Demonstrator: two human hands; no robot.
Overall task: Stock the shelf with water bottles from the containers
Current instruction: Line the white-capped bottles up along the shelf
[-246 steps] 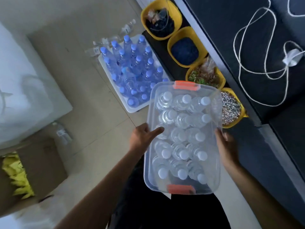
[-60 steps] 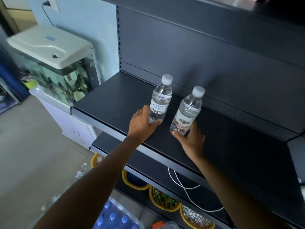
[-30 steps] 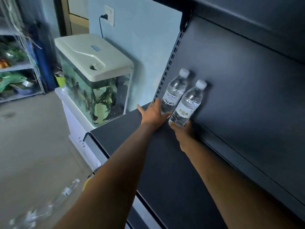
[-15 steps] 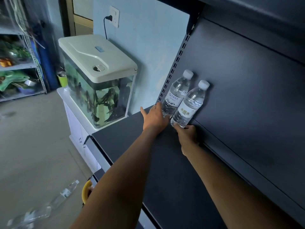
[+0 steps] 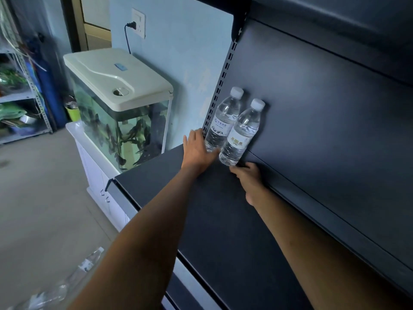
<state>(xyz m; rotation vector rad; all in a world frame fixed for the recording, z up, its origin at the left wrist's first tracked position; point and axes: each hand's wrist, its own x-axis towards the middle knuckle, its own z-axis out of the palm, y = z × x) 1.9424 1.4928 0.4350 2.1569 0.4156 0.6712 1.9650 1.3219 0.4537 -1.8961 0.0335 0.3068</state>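
Note:
Two clear water bottles with white caps stand side by side in the back left corner of the dark shelf (image 5: pixel 223 220). The left bottle (image 5: pixel 223 119) is by the slotted upright, and the right bottle (image 5: pixel 242 135) touches it. My left hand (image 5: pixel 197 151) wraps the base of the left bottle, thumb up and fingers across its foot. My right hand (image 5: pixel 248 177) lies on the shelf just below the right bottle, its fingertips a little off the base and holding nothing. The containers are out of view.
A fish tank (image 5: pixel 120 108) with a white lid stands on a white cabinet left of the shelf end. The shelf's back panel (image 5: pixel 324 130) rises behind the bottles, with another shelf overhead. Loose bottles (image 5: pixel 89 262) lie on the floor at lower left.
Both bottles have been carried to the back left corner of the shelf and stood upright. My right hand has let go of its bottle and drawn back slightly. My left hand stays at its bottle's base.

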